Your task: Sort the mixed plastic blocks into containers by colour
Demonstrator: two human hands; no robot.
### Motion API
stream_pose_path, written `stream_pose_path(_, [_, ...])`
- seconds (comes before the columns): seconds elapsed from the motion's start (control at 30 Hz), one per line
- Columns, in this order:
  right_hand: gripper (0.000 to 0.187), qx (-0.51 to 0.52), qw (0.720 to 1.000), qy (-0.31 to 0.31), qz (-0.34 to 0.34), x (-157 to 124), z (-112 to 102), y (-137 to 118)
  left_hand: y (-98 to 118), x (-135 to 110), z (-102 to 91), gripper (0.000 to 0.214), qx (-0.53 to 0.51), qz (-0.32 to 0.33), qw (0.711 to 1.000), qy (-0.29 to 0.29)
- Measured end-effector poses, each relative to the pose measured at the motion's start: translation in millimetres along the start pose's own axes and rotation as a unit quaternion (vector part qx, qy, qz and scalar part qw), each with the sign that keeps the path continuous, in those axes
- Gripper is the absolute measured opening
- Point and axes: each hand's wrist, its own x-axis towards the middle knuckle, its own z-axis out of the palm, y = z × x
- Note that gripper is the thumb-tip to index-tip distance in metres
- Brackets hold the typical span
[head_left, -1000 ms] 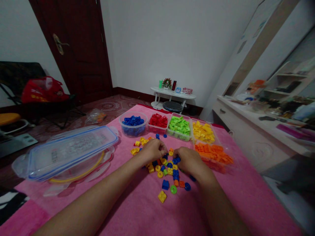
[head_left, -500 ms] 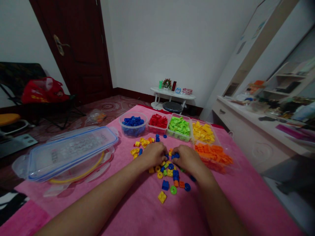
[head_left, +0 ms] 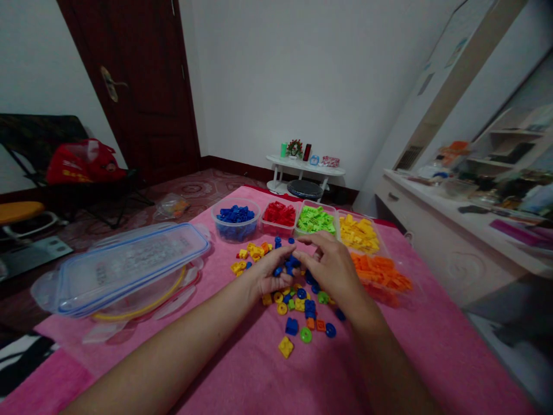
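My left hand [head_left: 276,271] is turned palm up above the loose pile, its fingers curled round several blue building bricks [head_left: 292,262]. Over it comes my right hand [head_left: 330,262], thumb and fingers bent together at the blue bricks by the left palm; its fingertips are partly hidden. Below both hands, mixed toy bricks lie loose on the pink cloth [head_left: 242,369], among them a yellow brick [head_left: 286,347], a blue brick [head_left: 291,327], a green ring [head_left: 306,335] and a blue round piece [head_left: 330,329]. More yellow bricks [head_left: 254,251] lie beyond my left hand.
Behind the pile stand clear tubs of blue bricks [head_left: 235,214], red bricks [head_left: 280,214], green bricks [head_left: 317,219] and yellow bricks [head_left: 358,233]. Orange bricks [head_left: 380,271] fill a tub at the right. Stacked clear lids [head_left: 133,268] lie on the left.
My left hand has rolled from palm down to palm up, with blue bricks in it. My right hand has risen from the pile and moved over toward the left palm.
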Motion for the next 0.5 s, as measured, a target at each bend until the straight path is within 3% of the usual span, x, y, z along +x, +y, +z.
stream_pose_path(0.1, [0.016,0.006,0.999,0.043,-0.009,2.4,-7.1,5.8,17.4,-3.0,0.9,0.028,0.023,-0.015,0.999,0.017])
stream_pose_path(0.17, [0.013,0.013,0.998,0.057,-0.016,3.5,-11.8,7.8,42.3,-4.6,2.9,0.030,0.066,0.045,0.996,0.051])
stream_pose_path(0.23, [0.011,0.016,0.998,0.064,-0.020,3.7,-15.3,8.5,75.7,-5.1,3.2,0.027,0.144,0.139,0.973,0.112])
stream_pose_path(0.3, [0.011,0.012,0.997,0.069,-0.022,3.8,-17.8,9.7,111.9,-5.0,-0.4,0.027,0.242,0.249,0.919,0.187])
stream_pose_path(0.37, [0.012,0.003,0.997,0.075,-0.017,4.2,-20.7,12.6,144.4,-5.6,-8.7,0.028,0.350,0.324,0.829,0.292])
stream_pose_path(0.43, [0.013,-0.006,0.996,0.084,-0.005,5.4,-25.0,17.0,168.5,-7.6,-19.9,0.032,0.461,0.338,0.732,0.370])
stream_pose_path(0.5, [0.014,-0.020,0.996,0.092,0.011,6.8,-30.5,21.9,181.9,-10.4,-30.7,0.034,0.532,0.321,0.674,0.399])
